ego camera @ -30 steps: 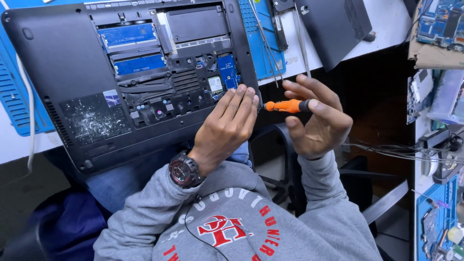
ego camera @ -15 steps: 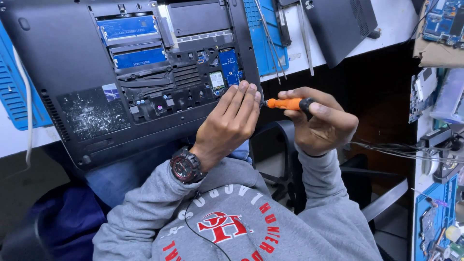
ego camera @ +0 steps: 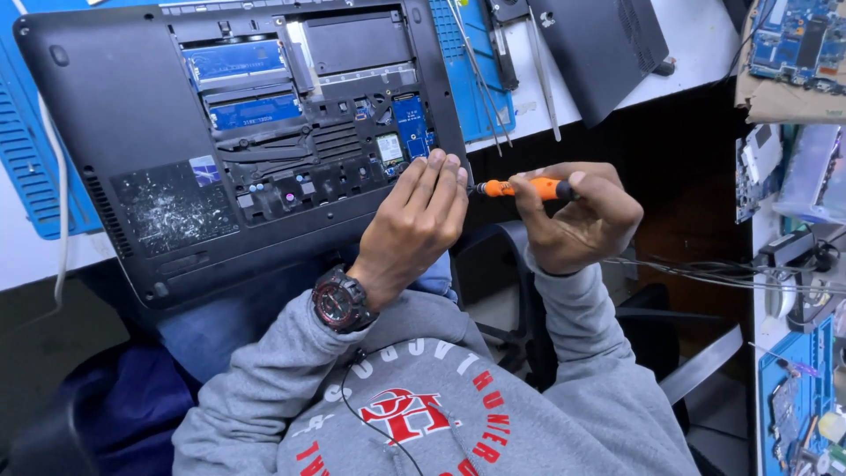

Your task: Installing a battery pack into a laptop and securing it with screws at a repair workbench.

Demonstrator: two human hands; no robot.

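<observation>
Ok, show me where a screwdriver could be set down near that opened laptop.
Bare white bench right of the detached black cover, up to the cardboard tray. Also the laptop's plain left panel. Crowded: the blue mat with tweezers, and the open bay by the left hand. The right hand holds the orange screwdriver.

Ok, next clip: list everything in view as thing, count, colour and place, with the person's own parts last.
laptop: one, black, underside up with bottom cover off, upper left, overhanging the table edge
work mat: one, blue, under the laptop
table: one, white, top
removed panel: one, dark grey, top right of the laptop
tweezers: a few, metal, beside the panel
screwdriver: one, orange handle, centre
circuit boards: several, blue, right edge
wristwatch: one, black and red, left wrist
sweatshirt: one, grey with red print, bottom
left hand: fingertips on the laptop's open edge
right hand: closed round the screwdriver
</observation>
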